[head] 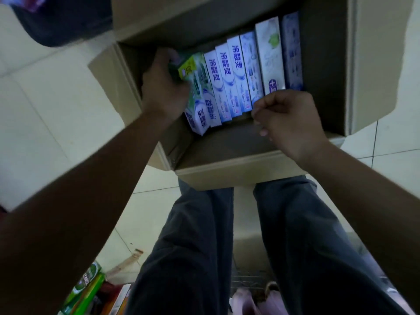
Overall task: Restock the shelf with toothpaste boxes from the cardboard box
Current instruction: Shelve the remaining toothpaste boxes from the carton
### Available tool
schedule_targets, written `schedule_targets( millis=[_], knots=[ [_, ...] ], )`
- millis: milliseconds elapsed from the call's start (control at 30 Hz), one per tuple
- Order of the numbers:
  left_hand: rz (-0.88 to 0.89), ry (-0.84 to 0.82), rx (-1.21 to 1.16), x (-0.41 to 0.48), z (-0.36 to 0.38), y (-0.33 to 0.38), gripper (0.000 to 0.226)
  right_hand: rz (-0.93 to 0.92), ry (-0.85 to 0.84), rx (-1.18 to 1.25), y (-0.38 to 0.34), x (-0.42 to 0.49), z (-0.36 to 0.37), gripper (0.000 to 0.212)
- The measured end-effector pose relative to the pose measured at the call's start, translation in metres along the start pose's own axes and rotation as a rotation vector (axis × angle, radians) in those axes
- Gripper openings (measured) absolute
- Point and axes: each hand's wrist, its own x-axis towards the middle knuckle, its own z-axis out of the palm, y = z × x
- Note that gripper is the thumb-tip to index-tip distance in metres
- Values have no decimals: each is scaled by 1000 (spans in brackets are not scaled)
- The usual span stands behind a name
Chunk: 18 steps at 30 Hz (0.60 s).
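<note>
An open cardboard box (227, 142) stands on the floor in front of me. Inside it a row of toothpaste boxes (247, 71), white and blue, lies side by side. My left hand (163, 85) reaches into the left end of the carton and grips a green-and-white toothpaste box (197, 87), tilted out of the row. My right hand (288, 119) hovers over the near ends of the boxes on the right, fingers curled, thumb and fingertips close together; I see nothing held in it.
The carton's flaps (372, 64) stand open on all sides. Pale tiled floor (45, 110) surrounds it. My legs in dark trousers (250, 246) fill the bottom centre. Green product boxes (84, 289) sit at the lower left, a dark object (56, 21) at the top left.
</note>
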Motion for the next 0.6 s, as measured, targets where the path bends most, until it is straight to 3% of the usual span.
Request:
schedule_targets(
  millis=[100, 267, 300, 400, 433, 533, 600],
  knots=[
    [39, -35, -345, -22, -32, 5, 46, -6, -53, -13, -11, 0, 1, 16],
    [-142, -237, -851, -31, -48, 32, 48, 99, -335, -1, -20, -3, 1, 83],
    [-172, -274, -895, -30, -44, 38, 48, 115, -373, 6, -19, -2, 0, 82],
    [-275, -353, -991, -21, -22, 52, 48, 86, -313, 60, -10, 4, -10, 41],
    [-315, -362, -1025, -17, -14, 56, 49, 86, -274, 100, -4, 6, -13, 40],
    [-355, -417, -1092, -5, 13, 60, 51, 91, -243, 18, 12, 17, -18, 72],
    [-349, -455, -1115, 1, 31, 58, 55, 73, -210, -35, 19, 27, -18, 61]
  ],
)
